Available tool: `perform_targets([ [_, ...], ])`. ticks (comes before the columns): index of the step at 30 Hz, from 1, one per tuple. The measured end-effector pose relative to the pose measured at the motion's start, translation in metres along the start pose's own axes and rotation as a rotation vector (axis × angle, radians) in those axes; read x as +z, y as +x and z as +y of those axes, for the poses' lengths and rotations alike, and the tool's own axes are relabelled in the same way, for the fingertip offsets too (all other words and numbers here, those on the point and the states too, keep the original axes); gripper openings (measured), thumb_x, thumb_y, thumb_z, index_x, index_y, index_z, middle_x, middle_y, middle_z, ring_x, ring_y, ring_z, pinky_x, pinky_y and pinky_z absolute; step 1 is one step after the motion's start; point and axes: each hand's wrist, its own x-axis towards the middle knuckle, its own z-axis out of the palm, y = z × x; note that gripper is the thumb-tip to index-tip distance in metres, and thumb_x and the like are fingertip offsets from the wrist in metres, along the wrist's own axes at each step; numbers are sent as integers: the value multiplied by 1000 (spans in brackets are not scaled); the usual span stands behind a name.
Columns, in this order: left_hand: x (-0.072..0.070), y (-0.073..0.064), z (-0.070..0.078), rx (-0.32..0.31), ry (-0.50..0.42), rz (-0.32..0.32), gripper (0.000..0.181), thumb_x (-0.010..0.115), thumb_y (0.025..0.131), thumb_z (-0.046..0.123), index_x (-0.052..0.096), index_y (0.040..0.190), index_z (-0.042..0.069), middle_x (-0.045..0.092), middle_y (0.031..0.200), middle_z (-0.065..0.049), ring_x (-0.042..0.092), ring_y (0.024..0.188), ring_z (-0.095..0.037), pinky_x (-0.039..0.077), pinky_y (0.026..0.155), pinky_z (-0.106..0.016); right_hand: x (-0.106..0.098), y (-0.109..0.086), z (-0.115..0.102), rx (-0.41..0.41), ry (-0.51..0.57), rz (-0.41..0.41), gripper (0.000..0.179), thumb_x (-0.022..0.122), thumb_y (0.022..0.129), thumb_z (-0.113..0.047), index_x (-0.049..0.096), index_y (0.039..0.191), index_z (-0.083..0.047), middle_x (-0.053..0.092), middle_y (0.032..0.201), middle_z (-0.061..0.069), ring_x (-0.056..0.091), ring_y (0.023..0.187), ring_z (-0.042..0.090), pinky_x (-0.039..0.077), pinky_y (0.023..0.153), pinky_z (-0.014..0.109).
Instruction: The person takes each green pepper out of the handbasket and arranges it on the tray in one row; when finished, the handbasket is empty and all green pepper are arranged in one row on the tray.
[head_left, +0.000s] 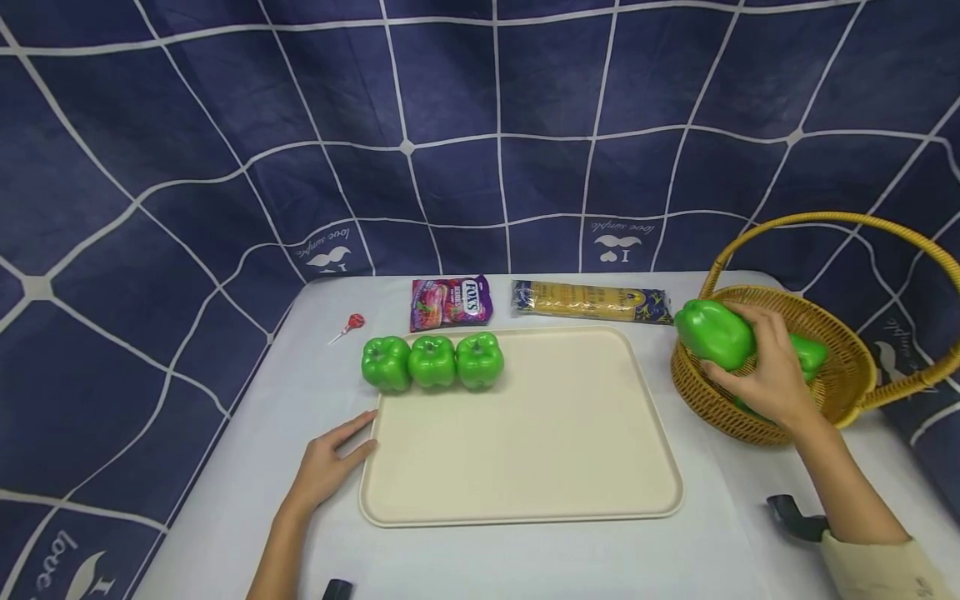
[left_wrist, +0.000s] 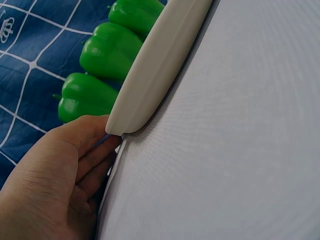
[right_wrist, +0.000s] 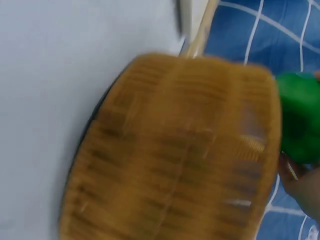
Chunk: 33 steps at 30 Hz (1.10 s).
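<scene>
My right hand (head_left: 772, 367) grips a green bell pepper (head_left: 714, 333) above the left rim of a wicker basket (head_left: 720, 412). More green pepper (head_left: 810, 354) shows inside the basket, partly hidden by that hand. In the right wrist view the held pepper (right_wrist: 300, 117) is at the right edge, and the basket wall (right_wrist: 170, 150) is blurred. My left hand (head_left: 326, 462) touches the left rim of a cream tray (head_left: 525, 450), fingers extended. Three green bell peppers (head_left: 432, 362) stand in a row at the tray's back left corner. The left wrist view shows the left fingertips at the tray's edge (left_wrist: 160, 65).
Behind the tray lie a purple candy bag (head_left: 451, 302) and a pack of spaghetti (head_left: 592, 302). A red lollipop (head_left: 355, 321) lies at the back left. The basket's tall handle (head_left: 847, 218) arches up at the right. A dark blue grid cloth (head_left: 450, 183) hangs behind the white table.
</scene>
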Motion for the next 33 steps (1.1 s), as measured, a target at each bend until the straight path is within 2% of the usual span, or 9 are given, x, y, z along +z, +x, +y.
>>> perform_targets([
  [5, 0, 0, 0, 0, -2, 0, 47, 69, 83, 33, 58, 126, 17, 55, 128, -4, 47, 121, -27, 35, 103, -47, 16, 8, -19, -47, 70, 10, 86, 77, 58, 0, 45, 136, -14, 31, 128, 18, 34, 110, 32, 32, 86, 55],
  [12, -1, -1, 1, 17, -12, -3, 47, 69, 83, 32, 58, 126, 17, 55, 128, -3, 48, 121, -26, 35, 104, -44, 40, 18, -32, -149, 94, -37, 95, 82, 56, -1, 35, 137, -6, 39, 130, 20, 40, 110, 32, 36, 87, 47],
  [18, -2, -1, 1, 10, -13, -8, 47, 69, 84, 32, 58, 127, 17, 55, 129, -4, 47, 121, -28, 35, 104, -47, 58, 25, -47, -194, 102, -52, 91, 87, 54, -9, 44, 134, -9, 44, 130, 13, 39, 115, 28, 39, 84, 52],
  [22, -3, 0, 1, 9, -11, -6, 47, 69, 84, 32, 58, 127, 18, 54, 129, -4, 47, 121, -29, 35, 104, -47, 69, 29, -56, -190, 120, -72, 97, 90, 52, -11, 41, 136, -9, 45, 130, 12, 41, 113, 25, 42, 83, 43],
  [26, -3, 0, 1, 8, -10, -6, 47, 69, 83, 32, 58, 127, 18, 55, 129, -4, 47, 122, -29, 35, 103, -48, 79, 30, -63, -202, 151, -87, 100, 92, 48, -11, 39, 133, -3, 48, 124, 14, 44, 105, 23, 43, 80, 35],
  [30, -2, 0, 1, -7, 0, -12, 47, 68, 84, 33, 57, 127, 19, 54, 129, -5, 46, 122, -29, 34, 104, -49, 87, 33, -65, -269, 137, -85, 93, 93, 45, -17, 48, 126, -4, 53, 119, 12, 45, 102, 22, 46, 77, 41],
  [33, -2, -1, 2, -26, 8, -14, 47, 68, 84, 34, 57, 128, 20, 54, 130, -4, 46, 123, -29, 33, 104, -50, 93, 37, -66, -297, 133, -96, 89, 92, 47, -22, 52, 125, -8, 56, 119, 9, 44, 105, 22, 45, 79, 47],
])
